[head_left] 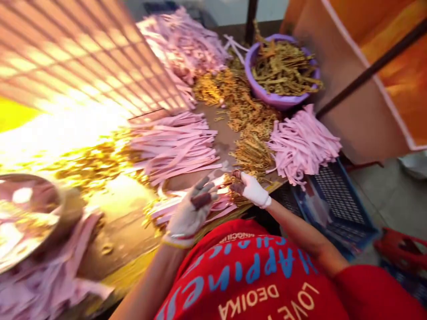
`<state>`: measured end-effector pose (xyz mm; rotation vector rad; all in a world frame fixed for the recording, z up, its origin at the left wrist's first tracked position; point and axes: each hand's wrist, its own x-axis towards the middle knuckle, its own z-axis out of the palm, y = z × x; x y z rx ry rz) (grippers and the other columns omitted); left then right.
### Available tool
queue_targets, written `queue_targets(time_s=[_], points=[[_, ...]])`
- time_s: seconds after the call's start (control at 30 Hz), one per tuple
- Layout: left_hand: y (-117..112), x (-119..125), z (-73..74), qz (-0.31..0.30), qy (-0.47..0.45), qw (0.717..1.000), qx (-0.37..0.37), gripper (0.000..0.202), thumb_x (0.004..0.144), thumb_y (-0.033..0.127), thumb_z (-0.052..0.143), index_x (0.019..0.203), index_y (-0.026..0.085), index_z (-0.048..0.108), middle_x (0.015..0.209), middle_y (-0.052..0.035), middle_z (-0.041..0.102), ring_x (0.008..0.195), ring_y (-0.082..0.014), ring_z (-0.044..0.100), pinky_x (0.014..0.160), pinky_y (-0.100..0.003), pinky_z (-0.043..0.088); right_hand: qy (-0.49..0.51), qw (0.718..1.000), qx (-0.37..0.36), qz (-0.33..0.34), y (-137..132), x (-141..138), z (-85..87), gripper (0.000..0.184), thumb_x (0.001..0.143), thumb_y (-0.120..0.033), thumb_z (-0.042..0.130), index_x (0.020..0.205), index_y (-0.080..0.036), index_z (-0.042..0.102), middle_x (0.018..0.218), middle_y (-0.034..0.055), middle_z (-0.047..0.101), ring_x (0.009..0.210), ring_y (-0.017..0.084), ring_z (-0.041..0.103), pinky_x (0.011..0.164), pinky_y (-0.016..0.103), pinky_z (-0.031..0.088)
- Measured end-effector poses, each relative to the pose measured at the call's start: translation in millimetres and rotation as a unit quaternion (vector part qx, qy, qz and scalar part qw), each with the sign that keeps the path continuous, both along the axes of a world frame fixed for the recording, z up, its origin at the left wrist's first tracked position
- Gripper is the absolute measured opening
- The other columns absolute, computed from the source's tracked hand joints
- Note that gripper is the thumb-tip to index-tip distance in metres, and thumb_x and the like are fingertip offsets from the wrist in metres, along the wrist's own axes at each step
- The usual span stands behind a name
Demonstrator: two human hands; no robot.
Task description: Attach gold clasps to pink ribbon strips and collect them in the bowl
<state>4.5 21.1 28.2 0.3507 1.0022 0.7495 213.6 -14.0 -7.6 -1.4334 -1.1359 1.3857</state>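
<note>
My left hand (191, 211), in a white glove with dark-stained fingertips, is held over pink strips (163, 211) near the table's front edge. Its fingers are stretched out and look slightly blurred, with the thumb apart. Close to its fingertips is my right hand (251, 189), gloved the same way, its fingers bent together around small gold-coloured metal pieces (227, 179). Just beyond the right hand lies a bundle of thin gold-coloured pieces (253, 153). A layer of pink strips (176, 142) is spread beyond the left hand.
A purple basin (283, 101) full of gold-coloured pieces stands at the back right. Pink strips (305, 144) hang over the table's right side above a blue crate (347, 200). At left are a round metal pan (58, 226) and glaring light. A slatted panel (100, 49) rises behind.
</note>
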Motion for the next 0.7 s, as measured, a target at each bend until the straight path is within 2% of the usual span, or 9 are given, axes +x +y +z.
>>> queue_targets(time_s=[0.03,0.1,0.2,0.3,0.4,0.5,0.6,0.67,0.7], points=[[-3,-7,2.0,0.017,-0.017,1.000,-0.008,0.059,0.062,0.000,0.082,0.116,0.018,0.066,0.107,-0.0045,0.067,0.088,-0.0120,0.067,0.077,-0.020,0.059,0.072,0.997,-0.008,0.004,-5,-13,0.7,0.046,0.086,-0.044,0.070,0.120,-0.016,0.056,0.114,0.0076,0.068,0.094,0.017,0.064,0.084,0.028,0.053],[-7,-7,2.2,0.031,-0.048,0.998,-0.002,0.062,0.060,0.001,0.083,0.117,0.019,0.064,0.108,-0.0043,0.066,0.091,-0.0131,0.068,0.080,-0.022,0.059,0.171,0.985,-0.037,0.003,-11,-34,5.4,0.051,0.079,-0.047,0.076,0.116,-0.018,0.057,0.104,0.0046,0.068,0.077,0.013,0.060,0.068,0.024,0.050],[-11,1,0.2,0.021,-0.027,0.998,0.048,0.064,0.063,0.011,0.085,0.121,0.019,0.060,0.110,-0.0055,0.065,0.093,-0.0151,0.069,0.083,-0.025,0.059,0.223,0.972,-0.074,-0.012,-12,-50,10.3,0.052,0.072,-0.046,0.082,0.108,-0.019,0.057,0.088,-0.0005,0.064,0.060,0.008,0.047,0.055,0.021,0.042],[-15,2,0.3,-0.013,0.066,0.989,0.130,0.063,0.069,0.022,0.084,0.126,0.018,0.057,0.113,-0.0075,0.065,0.095,-0.0163,0.069,0.086,-0.029,0.057,0.210,0.973,-0.080,-0.046,-8,-56,6.0,0.053,0.066,-0.046,0.086,0.101,-0.019,0.056,0.081,-0.0034,0.059,0.062,0.009,0.048,0.059,0.022,0.044],[-17,0,-1.4,-0.049,0.173,0.966,0.184,0.063,0.073,0.028,0.080,0.130,0.015,0.055,0.112,-0.0089,0.067,0.094,-0.0170,0.068,0.085,-0.030,0.056,0.178,0.979,-0.071,-0.071,-9,-59,-2.5,0.055,0.066,-0.048,0.084,0.103,-0.020,0.056,0.086,-0.0020,0.060,0.072,0.012,0.053,0.069,0.024,0.050],[-15,-4,-4.8,-0.087,0.196,0.963,0.161,0.066,0.073,0.031,0.079,0.131,0.012,0.054,0.091,-0.0040,0.067,0.076,-0.0142,0.064,0.068,-0.026,0.053,0.129,0.989,-0.043,-0.062,-12,-61,-8.0,0.050,0.076,-0.048,0.075,0.112,-0.018,0.056,0.095,0.0019,0.063,0.081,0.014,0.058,0.077,0.026,0.053],[-12,-14,-1.2,-0.107,0.124,0.983,0.082,0.071,0.071,0.034,0.079,0.132,0.010,0.051,0.073,0.0017,0.061,0.060,-0.0113,0.055,0.054,-0.022,0.045,0.002,1.000,0.004,0.003,-12,-56,-3.7,0.039,0.092,-0.038,0.055,0.124,-0.016,0.054,0.108,0.0081,0.066,0.097,0.018,0.063,0.088,0.030,0.054],[-11,-19,5.6,-0.124,0.082,0.988,0.032,0.076,0.069,0.034,0.081,0.133,0.011,0.050,0.067,0.0036,0.059,0.055,-0.0098,0.051,0.051,-0.020,0.040,-0.178,0.980,0.043,0.075,-11,-48,9.5,0.038,0.095,-0.029,0.049,0.130,-0.014,0.053,0.116,0.0122,0.067,0.107,0.020,0.064,0.094,0.032,0.053],[-10,-17,7.9,-0.147,0.067,0.987,0.015,0.076,0.069,0.034,0.082,0.134,0.012,0.050,0.066,0.0040,0.058,0.054,-0.0095,0.051,0.051,-0.020,0.039,-0.278,0.951,0.057,0.121,-10,-45,19.1,0.040,0.093,-0.027,0.052,0.131,-0.014,0.054,0.117,0.0128,0.067,0.109,0.021,0.065,0.095,0.032,0.053]])
